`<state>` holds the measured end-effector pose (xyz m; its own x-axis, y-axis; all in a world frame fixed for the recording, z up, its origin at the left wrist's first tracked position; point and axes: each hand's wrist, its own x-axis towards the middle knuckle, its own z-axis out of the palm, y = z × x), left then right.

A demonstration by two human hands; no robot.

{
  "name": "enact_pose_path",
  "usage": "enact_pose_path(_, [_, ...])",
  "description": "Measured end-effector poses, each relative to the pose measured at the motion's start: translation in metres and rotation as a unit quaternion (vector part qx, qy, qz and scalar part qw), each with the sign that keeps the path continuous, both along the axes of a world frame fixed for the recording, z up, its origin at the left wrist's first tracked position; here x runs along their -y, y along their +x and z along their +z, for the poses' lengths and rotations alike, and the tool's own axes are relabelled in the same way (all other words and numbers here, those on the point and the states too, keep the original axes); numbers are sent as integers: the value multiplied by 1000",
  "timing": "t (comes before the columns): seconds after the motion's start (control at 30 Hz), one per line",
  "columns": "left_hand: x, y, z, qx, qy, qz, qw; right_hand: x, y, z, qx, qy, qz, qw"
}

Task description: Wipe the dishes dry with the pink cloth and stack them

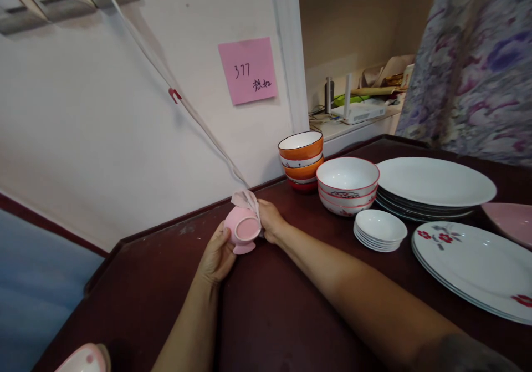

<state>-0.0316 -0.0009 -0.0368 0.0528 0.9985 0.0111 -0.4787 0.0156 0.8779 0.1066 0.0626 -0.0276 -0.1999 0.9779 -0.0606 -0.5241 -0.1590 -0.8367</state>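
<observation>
A small pink bowl [233, 220] is tilted so that its round foot faces me, above the dark red-brown table [266, 316]. My left hand [216, 254] grips the bowl's left side, thumb on the outer wall. A pale pinkish cloth [246, 199] lies against the bowl's upper right edge. My right hand [270, 221] is closed on that cloth at the bowl's right side; its fingertips are hidden behind the cloth and bowl.
Right of my hands stand stacked orange bowls [301, 149], red-rimmed white bowls [348, 194], small white dishes [380, 230], large white plates [436, 181] and flowered plates [474, 266]. A pink dish [511, 222] sits far right, another pink-rimmed dish [85, 359] bottom left. A cord [199, 125] runs down the wall.
</observation>
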Motion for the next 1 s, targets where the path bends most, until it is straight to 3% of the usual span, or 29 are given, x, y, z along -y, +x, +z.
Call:
enact_pose_path(0.07, [-1, 3, 1, -5, 6, -5, 1000, -1, 5, 1, 29, 25, -2, 999])
enact_pose_path(0.2, [-2, 4, 1, 2, 9, -6, 1000, 0, 10, 5, 184, 113, 8, 976])
enact_pose_path(0.3, [-2, 3, 1, 17, -1, 16, 1000, -1, 6, 8, 226, 125, -3, 966])
enact_pose_path(0.4, [0, 4, 1, 28, -5, 26, 999, -4, 2, 9, 178, 99, -36, 978])
enact_pose_path(0.53, [-2, 4, 0, 46, 0, 42, 998, -3, -5, 6, 27, 18, -49, 998])
enact_pose_path(0.7, [-7, -4, -3, 75, 36, 93, 992, 9, -15, -1, -86, -6, 20, 996])
enact_pose_path(0.83, [-2, -4, 0, 60, 38, 46, 996, 10, -12, 2, -90, -16, 20, 996])
enact_pose_path(0.93, [3, 0, 3, 36, 3, -17, 999, 6, -6, 4, -21, -17, 4, 1000])
enact_pose_path(1.0, [3, 1, 3, 21, -25, -12, 999, 3, -5, 1, 38, -9, 2, 999])
